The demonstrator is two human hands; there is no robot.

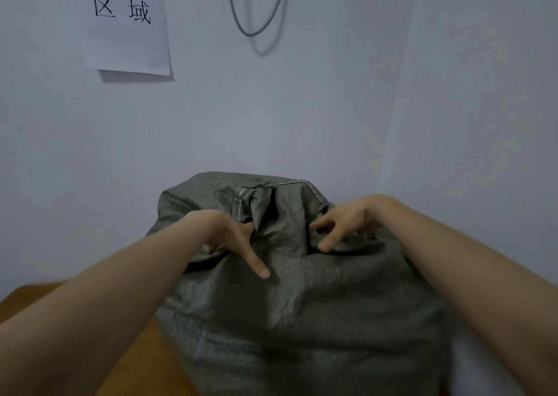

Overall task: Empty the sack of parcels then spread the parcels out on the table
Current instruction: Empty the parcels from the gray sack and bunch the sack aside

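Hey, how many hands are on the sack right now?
2. The left hand grips the sack near its top, on the left; the right hand pinches a fold on the right.

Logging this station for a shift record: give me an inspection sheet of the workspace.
Surface: brown wooden table, showing at lower left.
Job's things: grey woven sack stands on it, bulging; no parcels visible.
Clutter: nothing seen.
Grippers: left hand and right hand both grip fabric folds near the sack's top.
Cables: grey cable hangs looped against the pale wall.
Surroundings: paper sign with printed characters on that wall.
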